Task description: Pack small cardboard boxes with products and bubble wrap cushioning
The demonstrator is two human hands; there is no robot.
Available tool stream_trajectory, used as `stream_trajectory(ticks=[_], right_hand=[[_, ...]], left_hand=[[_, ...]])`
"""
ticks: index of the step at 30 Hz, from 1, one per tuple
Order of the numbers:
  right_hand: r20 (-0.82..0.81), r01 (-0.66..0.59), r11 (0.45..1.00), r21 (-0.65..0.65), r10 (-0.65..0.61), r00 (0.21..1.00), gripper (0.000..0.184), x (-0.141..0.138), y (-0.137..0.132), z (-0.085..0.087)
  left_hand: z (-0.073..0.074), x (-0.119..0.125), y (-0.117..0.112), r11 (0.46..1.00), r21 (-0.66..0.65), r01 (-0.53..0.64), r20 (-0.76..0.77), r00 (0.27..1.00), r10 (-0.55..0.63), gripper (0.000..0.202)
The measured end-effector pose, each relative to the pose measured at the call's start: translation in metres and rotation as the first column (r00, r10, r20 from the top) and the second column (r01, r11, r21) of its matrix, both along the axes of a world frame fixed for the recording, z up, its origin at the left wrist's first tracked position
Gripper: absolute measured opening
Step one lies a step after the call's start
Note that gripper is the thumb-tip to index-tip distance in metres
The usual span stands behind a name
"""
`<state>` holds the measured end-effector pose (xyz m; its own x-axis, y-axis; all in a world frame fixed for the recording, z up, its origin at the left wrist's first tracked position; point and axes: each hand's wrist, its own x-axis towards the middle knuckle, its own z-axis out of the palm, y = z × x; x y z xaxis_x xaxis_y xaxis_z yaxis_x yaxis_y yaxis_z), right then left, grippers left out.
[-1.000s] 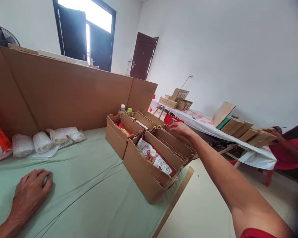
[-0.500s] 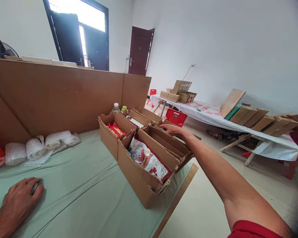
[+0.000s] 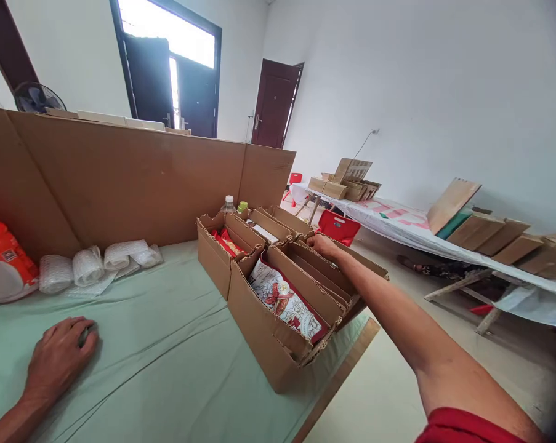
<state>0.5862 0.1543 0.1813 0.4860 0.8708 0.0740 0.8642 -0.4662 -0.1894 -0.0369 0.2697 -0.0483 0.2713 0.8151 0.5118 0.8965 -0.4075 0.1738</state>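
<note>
My left hand [image 3: 63, 351] rests on the green tablecloth [image 3: 167, 357], fingers loosely bent and the thumb apart; the dark gap between them shows nothing I can name. My right hand [image 3: 324, 245] reaches over the far right of a cluster of open cardboard boxes [image 3: 254, 323], its fingers curled down at a box edge. Fingertips and whatever they grip are hidden. In the nearest box lies a white and dark-red printed pouch [image 3: 284, 298]. A red packet [image 3: 226, 242] sits in the box behind it, and a white item [image 3: 263, 232] in another.
A tall cardboard panel [image 3: 134, 181] stands along the back. Bubble-wrap rolls [image 3: 88, 266] and an orange-red package [image 3: 5, 258] lie at left. Behind the boxes are a clear bottle [image 3: 229, 204] and a green-capped one. A red chair [image 3: 337, 227] and a second table with boxes stand at right.
The view has swung slightly left and up. My right hand's fingers have gone from stretched to curled downward at the box. My left hand stays on the cloth.
</note>
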Motion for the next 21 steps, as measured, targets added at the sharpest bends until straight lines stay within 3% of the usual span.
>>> stream_trajectory(ticks=[2,4,7,9,11,12,13,15,16,18,20,21], right_hand=[[0.037,0.056,0.984,0.172,-0.064,0.997,0.015,-0.01,-0.008,0.016],[0.06,0.093,0.924,0.371,-0.123,0.991,0.016,-0.021,-0.02,0.038],[0.076,0.045,0.79,0.611,-0.115,0.99,0.015,-0.054,-0.042,0.071],[0.085,-0.064,0.715,0.696,0.005,0.996,0.017,-0.095,-0.053,0.083],[0.071,-0.204,0.672,0.712,0.22,0.973,0.018,-0.148,-0.06,0.083],[0.017,-0.287,0.644,0.709,0.392,0.92,0.018,-0.174,-0.061,0.079],[-0.065,-0.39,0.651,0.651,0.56,0.826,0.017,-0.198,-0.06,0.073],[-0.245,-0.574,0.649,0.499,0.741,0.625,0.011,-0.227,-0.051,0.063],[-0.303,-0.619,0.66,0.426,0.748,0.59,0.013,-0.231,-0.043,0.06],[-0.292,-0.572,0.746,0.342,0.663,0.69,0.026,-0.214,-0.019,0.061],[-0.167,-0.397,0.85,0.346,0.472,0.866,0.029,-0.174,0.007,0.068],[-0.116,-0.337,0.881,0.332,0.392,0.912,0.029,-0.152,0.02,0.072]], left_hand=[[0.001,0.001,0.001,0.998,0.057,0.025,0.085,0.996,-0.03,0.025],[0.009,0.011,-0.004,0.992,0.115,0.054,0.174,0.982,-0.074,0.024],[0.045,0.051,-0.028,0.97,0.198,0.141,0.276,0.942,-0.194,0.029],[0.082,0.093,-0.056,0.935,0.244,0.257,0.32,0.889,-0.328,0.041],[0.12,0.136,-0.087,0.881,0.271,0.389,0.371,0.802,-0.468,0.069],[0.136,0.154,-0.101,0.857,0.262,0.444,0.419,0.748,-0.516,0.082],[0.149,0.17,-0.113,0.837,0.256,0.484,0.487,0.684,-0.544,0.089],[0.162,0.187,-0.124,0.833,0.132,0.538,0.657,0.581,-0.48,0.078],[0.162,0.188,-0.123,0.826,0.038,0.562,0.743,0.537,-0.4,0.069],[0.151,0.177,-0.11,0.776,-0.174,0.607,0.867,0.468,-0.171,0.063],[0.129,0.154,-0.089,0.715,-0.327,0.618,0.91,0.41,0.063,0.068],[0.117,0.14,-0.079,0.703,-0.376,0.604,0.911,0.38,0.16,0.07]])
